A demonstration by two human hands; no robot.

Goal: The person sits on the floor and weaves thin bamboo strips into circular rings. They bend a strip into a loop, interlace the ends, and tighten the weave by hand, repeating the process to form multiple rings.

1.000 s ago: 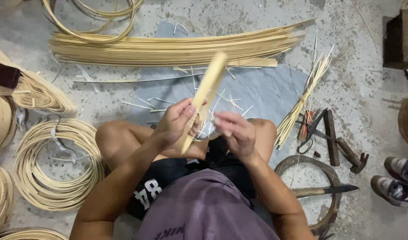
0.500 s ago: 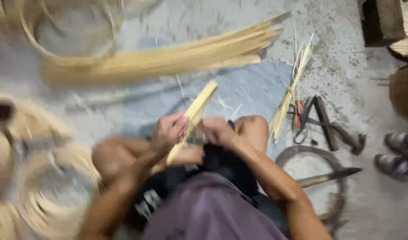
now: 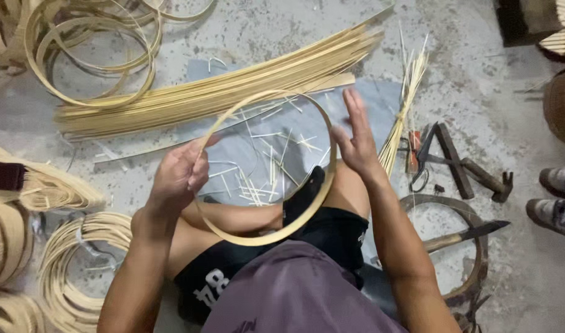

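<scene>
Since the earlier frames the straight bamboo strip has been bent round into a hoop, and the right hand has come off it and opened.

The bamboo hoop point(image 3: 265, 237) is held over the person's lap, its lower arc crossing the bare thighs and the black shorts point(image 3: 322, 231), its upper arc reaching out over the grey mat point(image 3: 233, 160).

The left hand point(image 3: 179, 176) is closed round the hoop's left side, fingers curled over the strip. The right hand point(image 3: 356, 139) is open and flat, fingers straight and together, palm facing the hoop; it stands just beside the hoop's right side. Whether the palm touches the strip cannot be told.

Thin bamboo slivers point(image 3: 264, 157) lie scattered on the mat inside and about the hoop.

Left of the person, coils of split cane point(image 3: 67, 271) lie on the concrete floor point(image 3: 479, 80). To the right lie a dark ring point(image 3: 473, 228), a knife point(image 3: 464, 235), a pair of scissors point(image 3: 421, 154) and a dark metal tool point(image 3: 473, 172). A pair of shoes point(image 3: 556, 197) sits at the right edge.

Beyond the mat lies a long bundle of bamboo strips point(image 3: 221, 92), with a thinner sheaf of splints point(image 3: 406, 105) to its right. Farthest off, upper left, lie looped bamboo rings point(image 3: 97, 55).
</scene>
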